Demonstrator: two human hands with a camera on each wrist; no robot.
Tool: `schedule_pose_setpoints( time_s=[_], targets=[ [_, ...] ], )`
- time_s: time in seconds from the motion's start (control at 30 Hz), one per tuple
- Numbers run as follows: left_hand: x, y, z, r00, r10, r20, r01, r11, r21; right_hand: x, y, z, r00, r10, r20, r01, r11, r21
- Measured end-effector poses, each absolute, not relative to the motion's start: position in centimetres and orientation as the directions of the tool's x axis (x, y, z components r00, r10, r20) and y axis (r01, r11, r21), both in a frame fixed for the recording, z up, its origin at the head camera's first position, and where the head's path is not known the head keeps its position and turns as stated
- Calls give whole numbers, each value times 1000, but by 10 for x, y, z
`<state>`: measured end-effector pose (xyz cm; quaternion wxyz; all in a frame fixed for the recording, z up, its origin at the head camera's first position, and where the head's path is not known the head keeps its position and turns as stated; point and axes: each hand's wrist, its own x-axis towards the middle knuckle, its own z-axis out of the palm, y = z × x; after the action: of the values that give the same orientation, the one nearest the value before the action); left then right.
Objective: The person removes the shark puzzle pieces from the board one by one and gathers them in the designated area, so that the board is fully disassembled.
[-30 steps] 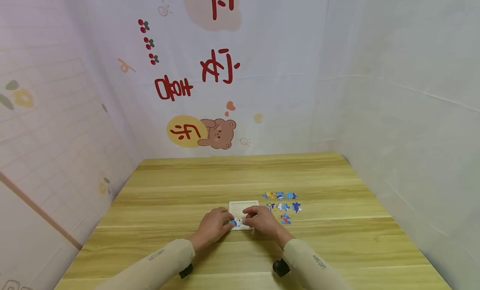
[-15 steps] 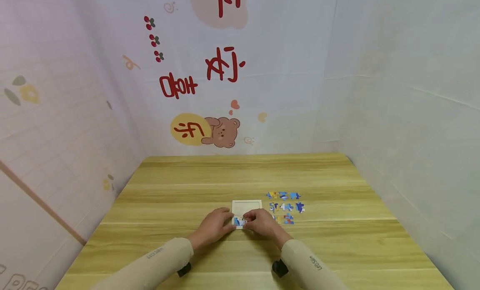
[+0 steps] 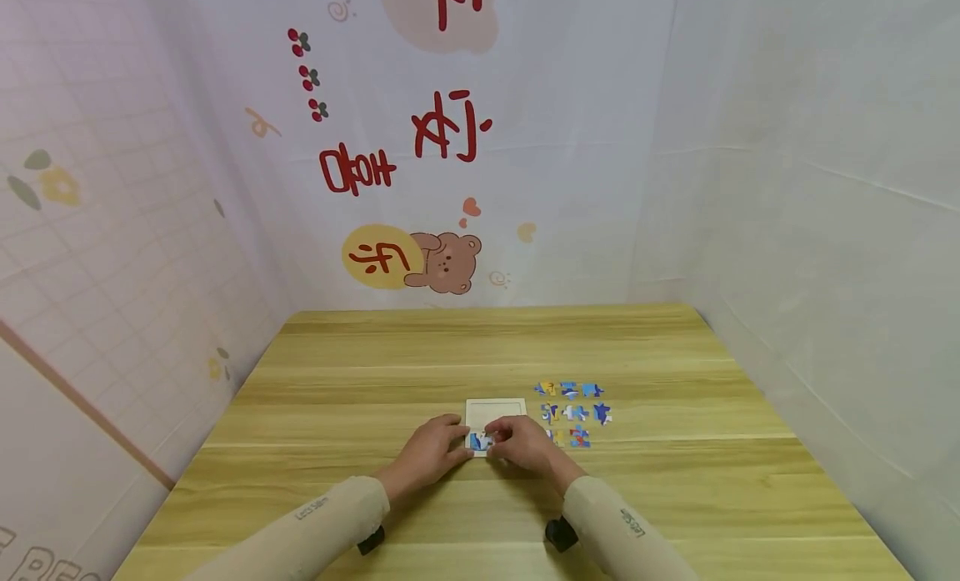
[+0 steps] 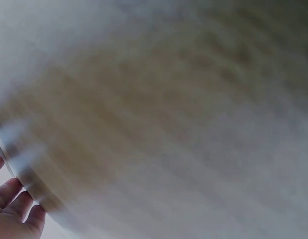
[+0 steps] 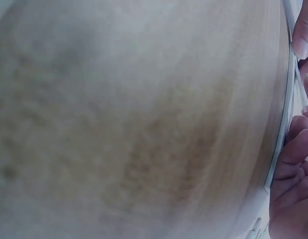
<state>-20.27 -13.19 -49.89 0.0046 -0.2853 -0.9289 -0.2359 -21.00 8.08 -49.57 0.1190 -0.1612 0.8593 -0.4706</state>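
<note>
A small pale puzzle tray (image 3: 495, 410) lies on the wooden table in the head view, with blue-and-white jigsaw pieces (image 3: 478, 441) at its front left. My left hand (image 3: 426, 453) holds the tray at its left edge and front left corner, thumb low and fingers higher. From the right, my right hand (image 3: 527, 444) reaches over the tray; its thumb and index finger pinch a small jigsaw piece beside the placed ones, mostly hidden by the fingertips. Fingers of the left hand (image 4: 17, 206) and the right hand (image 5: 296, 164) show at the edges of the blurred wrist views.
Several loose jigsaw pieces (image 3: 576, 413) lie in rows right of the tray, some partly behind the right hand. The wooden table (image 3: 360, 356) meets a printed cloth backdrop (image 3: 570, 189) at the back and sides.
My right hand's fingers have drawn together and come down toward the tray's front pieces. The left hand stays at the tray's edge. The head view has shifted slightly.
</note>
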Motion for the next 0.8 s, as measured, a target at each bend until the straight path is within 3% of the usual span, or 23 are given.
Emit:
schedule_pose_setpoints(
  time_s=[0.8],
  targets=[
    [-204,-130,-499,-822,544,168,561,723,403,-208,74,-500,-951,-307,-18,-150,516,-843]
  ],
)
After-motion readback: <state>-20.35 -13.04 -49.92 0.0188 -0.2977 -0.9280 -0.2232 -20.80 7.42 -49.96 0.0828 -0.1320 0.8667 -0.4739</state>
